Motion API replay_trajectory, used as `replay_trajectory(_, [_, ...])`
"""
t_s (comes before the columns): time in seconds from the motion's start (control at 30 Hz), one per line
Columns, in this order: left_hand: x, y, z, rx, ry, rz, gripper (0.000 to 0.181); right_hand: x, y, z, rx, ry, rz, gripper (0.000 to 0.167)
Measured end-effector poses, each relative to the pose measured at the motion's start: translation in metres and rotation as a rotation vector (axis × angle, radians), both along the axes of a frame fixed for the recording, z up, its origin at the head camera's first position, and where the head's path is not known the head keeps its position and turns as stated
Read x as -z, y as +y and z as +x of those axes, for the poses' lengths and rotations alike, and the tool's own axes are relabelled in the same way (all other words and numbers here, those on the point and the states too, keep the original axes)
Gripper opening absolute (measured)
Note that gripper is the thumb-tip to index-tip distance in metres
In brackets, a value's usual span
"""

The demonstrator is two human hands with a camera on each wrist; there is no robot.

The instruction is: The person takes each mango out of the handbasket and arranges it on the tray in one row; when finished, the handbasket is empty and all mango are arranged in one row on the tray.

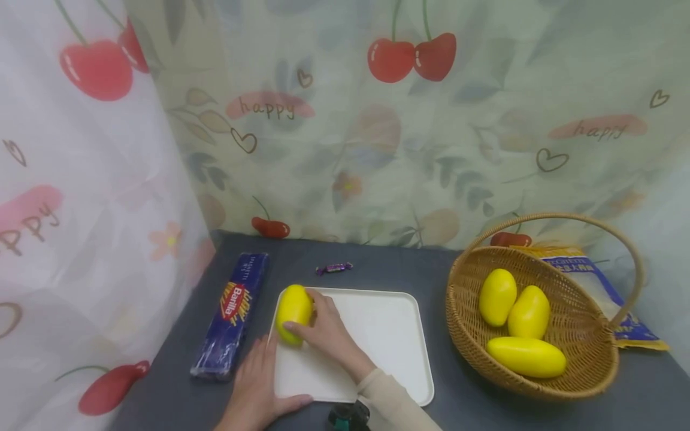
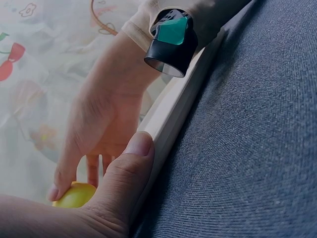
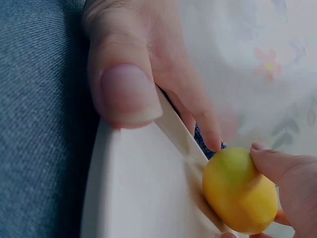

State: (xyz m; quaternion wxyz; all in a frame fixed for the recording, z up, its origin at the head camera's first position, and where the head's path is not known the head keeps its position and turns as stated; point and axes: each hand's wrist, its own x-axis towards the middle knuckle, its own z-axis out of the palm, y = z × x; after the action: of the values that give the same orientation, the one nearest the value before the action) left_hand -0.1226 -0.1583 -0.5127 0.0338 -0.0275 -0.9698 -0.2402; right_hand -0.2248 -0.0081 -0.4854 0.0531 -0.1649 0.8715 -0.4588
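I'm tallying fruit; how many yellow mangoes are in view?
4: one mango in the right hand, at the far left of the tray; three in the basket: a left mango, a right mango, a front mango. More could hide beneath.

I count one flat white tray. Four smooth yellow mangoes: one at the tray's left end, three right of it in one brown woven basket. Left: one long blue spaghetti pack. Behind: one purple candy. Far right: one blue-and-yellow bag.
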Motion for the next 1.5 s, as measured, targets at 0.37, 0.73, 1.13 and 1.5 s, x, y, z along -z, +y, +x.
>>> replay_trajectory(0.37, [-0.004, 0.001, 0.000, -0.005, -0.016, 0.009, 0.137, -0.005, 0.000, 0.000, -0.014, 0.007, 0.014, 0.089])
replay_trajectory(0.73, [0.003, 0.002, -0.002, 0.009, -0.009, 0.018, 0.139, -0.045, 0.038, 0.009, -0.050, 0.000, 0.165, 0.090])
replay_trajectory(1.13, [0.002, -0.002, 0.000, 0.013, 0.052, 0.006, 0.136, -0.159, 0.133, 0.070, -0.089, 0.078, 0.448, 0.060])
replay_trajectory(1.5, [-0.001, 0.000, 0.000, 0.029, 0.020, 0.009, 0.138, -0.189, 0.242, 0.017, 0.050, 0.084, 0.687, 0.064])
